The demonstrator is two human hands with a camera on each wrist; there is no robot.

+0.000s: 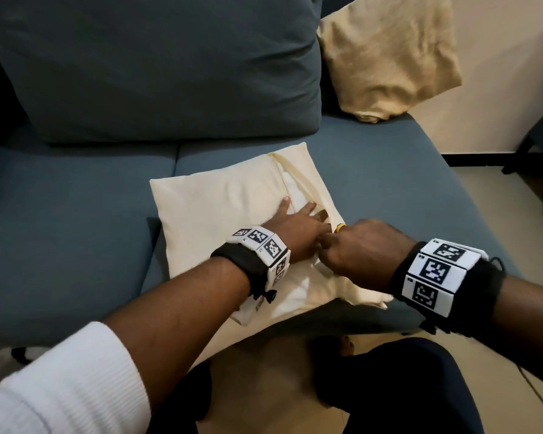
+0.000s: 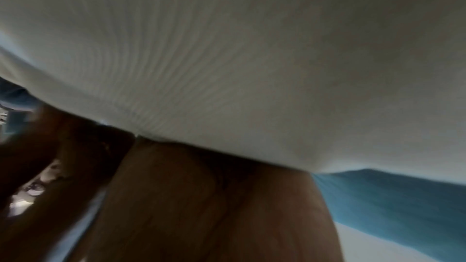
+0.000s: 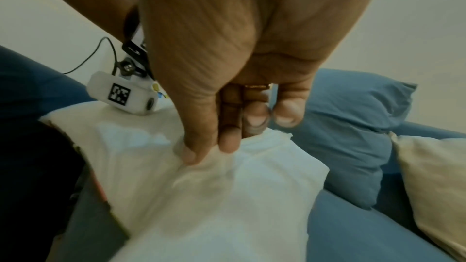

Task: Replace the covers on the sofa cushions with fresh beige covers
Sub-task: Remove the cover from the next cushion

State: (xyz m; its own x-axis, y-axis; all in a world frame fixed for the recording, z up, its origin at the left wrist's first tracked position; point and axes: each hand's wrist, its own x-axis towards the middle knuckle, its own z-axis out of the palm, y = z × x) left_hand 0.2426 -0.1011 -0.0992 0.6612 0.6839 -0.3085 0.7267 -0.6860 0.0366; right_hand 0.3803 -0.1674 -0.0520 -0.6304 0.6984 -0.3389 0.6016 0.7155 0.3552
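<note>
On the blue sofa seat (image 1: 76, 214) | I'm pressing my left hand (image 1: 298, 228) flat, fingers spread, on the cushion (image 1: 207, 208) | my right hand (image 1: 362, 249) is pinching the beige cover (image 3: 214, 166).

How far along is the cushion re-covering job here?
Done: one beige-covered cushion stands at the sofa's back. In hand: left hand presses the cream cover flat; right hand pinches its open edge, white insert showing. Left: closing it.
</note>
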